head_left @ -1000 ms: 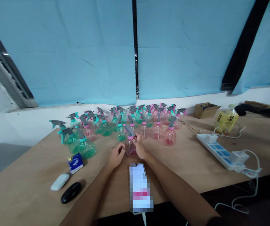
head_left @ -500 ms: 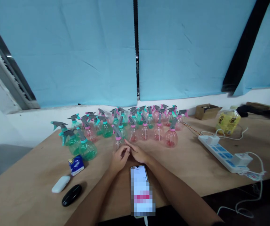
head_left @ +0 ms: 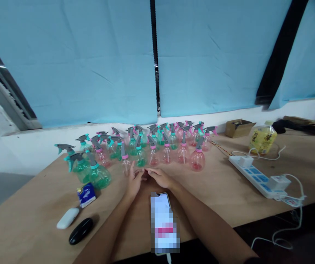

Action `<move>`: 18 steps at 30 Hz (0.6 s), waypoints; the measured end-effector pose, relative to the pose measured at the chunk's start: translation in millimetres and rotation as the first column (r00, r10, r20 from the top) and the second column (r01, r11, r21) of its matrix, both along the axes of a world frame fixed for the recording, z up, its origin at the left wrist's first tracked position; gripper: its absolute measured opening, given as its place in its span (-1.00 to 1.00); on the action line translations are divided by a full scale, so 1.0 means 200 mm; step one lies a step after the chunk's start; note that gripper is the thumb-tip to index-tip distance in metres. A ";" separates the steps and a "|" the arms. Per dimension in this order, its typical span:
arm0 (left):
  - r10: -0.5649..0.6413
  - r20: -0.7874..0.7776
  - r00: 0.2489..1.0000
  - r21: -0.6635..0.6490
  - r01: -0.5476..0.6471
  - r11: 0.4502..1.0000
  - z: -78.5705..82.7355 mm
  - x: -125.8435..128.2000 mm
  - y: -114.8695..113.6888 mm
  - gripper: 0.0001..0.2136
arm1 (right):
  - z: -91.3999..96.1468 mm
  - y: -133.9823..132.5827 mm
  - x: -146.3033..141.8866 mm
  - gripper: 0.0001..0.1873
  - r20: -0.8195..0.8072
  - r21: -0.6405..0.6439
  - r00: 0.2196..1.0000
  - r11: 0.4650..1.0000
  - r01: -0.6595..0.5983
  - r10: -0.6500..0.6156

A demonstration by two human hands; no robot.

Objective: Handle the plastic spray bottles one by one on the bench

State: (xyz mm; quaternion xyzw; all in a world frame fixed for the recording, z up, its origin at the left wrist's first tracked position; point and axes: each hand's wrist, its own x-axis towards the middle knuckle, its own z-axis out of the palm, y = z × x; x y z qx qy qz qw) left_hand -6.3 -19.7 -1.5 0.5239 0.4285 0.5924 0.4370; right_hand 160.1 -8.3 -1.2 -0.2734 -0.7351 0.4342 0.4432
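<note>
My left hand [head_left: 134,182] rests at the table's middle with fingers spread, one finger pointing up beside a clear pink-collared spray bottle [head_left: 126,167]. Nothing shows in its grasp. Opposite it, my right hand [head_left: 159,178] has its fingers stretched toward the left, their tips meeting or nearly so. Just beyond the hands stand a green spray bottle [head_left: 140,157] and a pink spray bottle [head_left: 154,158]. Whether my left hand touches the pink-collared bottle, I cannot tell.
Several more spray bottles [head_left: 183,154] stand behind. A phone [head_left: 164,220] lies between my forearms. At left are a blue packet [head_left: 86,195], a white case [head_left: 67,218] and a black case [head_left: 81,231]. A power strip [head_left: 256,179], yellow-labelled jug [head_left: 262,139] and cardboard box [head_left: 238,128] occupy the right.
The pink-collared bottle has shifted left, uncovering the green bottle behind it. My hands have parted slightly, and the left hand's fingers have spread. The view has turned a little.
</note>
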 end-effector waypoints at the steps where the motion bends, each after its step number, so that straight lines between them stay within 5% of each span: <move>1: 0.004 0.038 0.999 -0.019 -0.003 1.000 0.00 0.00 0.00 -0.21 | 0.00 -0.01 0.00 -0.45 0.023 0.014 1.000 1.000 0.019 -0.020; 9: 0.047 0.218 0.975 -0.064 -0.033 0.997 -0.01 -0.04 0.04 -0.21 | -0.02 -0.01 0.02 -0.46 0.125 0.086 0.975 0.981 0.176 -0.186; 18: 0.277 -0.031 0.960 0.108 -0.272 0.956 -0.08 -0.11 0.19 -0.38 | -0.02 -0.02 0.02 -0.43 0.178 0.090 0.956 0.972 0.218 -0.232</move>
